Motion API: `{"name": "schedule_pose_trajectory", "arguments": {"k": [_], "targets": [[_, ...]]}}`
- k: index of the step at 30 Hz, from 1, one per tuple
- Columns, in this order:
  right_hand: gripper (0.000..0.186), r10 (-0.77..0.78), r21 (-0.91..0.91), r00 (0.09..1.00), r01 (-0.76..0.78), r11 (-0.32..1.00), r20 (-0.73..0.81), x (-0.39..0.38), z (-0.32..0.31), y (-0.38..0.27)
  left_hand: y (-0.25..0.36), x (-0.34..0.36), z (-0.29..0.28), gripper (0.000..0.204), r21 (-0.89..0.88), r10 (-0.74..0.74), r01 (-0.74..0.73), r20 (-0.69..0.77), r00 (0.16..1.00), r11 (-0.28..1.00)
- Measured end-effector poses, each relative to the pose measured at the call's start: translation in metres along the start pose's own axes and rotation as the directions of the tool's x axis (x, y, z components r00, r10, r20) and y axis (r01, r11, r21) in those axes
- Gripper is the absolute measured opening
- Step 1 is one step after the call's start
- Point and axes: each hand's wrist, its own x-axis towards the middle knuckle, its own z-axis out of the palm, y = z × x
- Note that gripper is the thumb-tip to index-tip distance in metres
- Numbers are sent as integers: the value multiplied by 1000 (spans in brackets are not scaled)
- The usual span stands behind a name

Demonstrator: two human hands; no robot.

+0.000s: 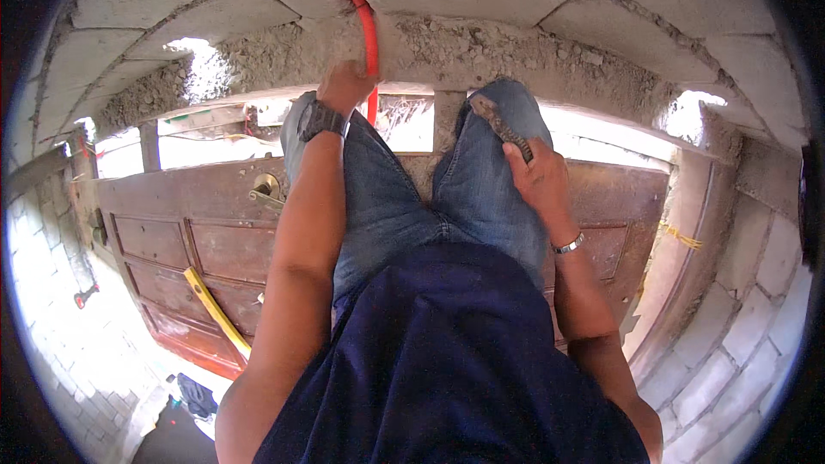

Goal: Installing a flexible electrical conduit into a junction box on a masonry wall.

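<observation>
A bright red flexible tube comes down over the block wall at top centre and passes beside my left knee. My left hand, with a dark watch on its wrist, is closed at the tube, its fingertips against it and partly hidden. In my right hand is a short, dust-caked hand tool with a rough, dark patterned grip. It lies slanted over my right thigh, its far end pointing up and left toward the knee. Its exact kind I cannot make out.
Rough mortar runs along the foot of the block wall. Below me stands a brown panelled door with a brass handle. A yellow strip leans at the left. Yellow cord hangs by the right-hand post.
</observation>
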Motion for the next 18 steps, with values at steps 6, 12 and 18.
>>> {"name": "schedule_pose_trajectory", "arguments": {"k": [6,12,18], "targets": [[45,-25,18,998,27,999,-59,-4,-4,-1,43,-67,-49,47,-4,-123,123,-32,992,992],[49,34,-5,999,-34,999,30,-6,-7,-4,52,-110,-69,46,-34,-63,60,-80,995,998],[50,-16,-50,998,14,999,-57,-6,1,2,38,-155,-83,47,-120,10,-61,-382,924,991]]}}
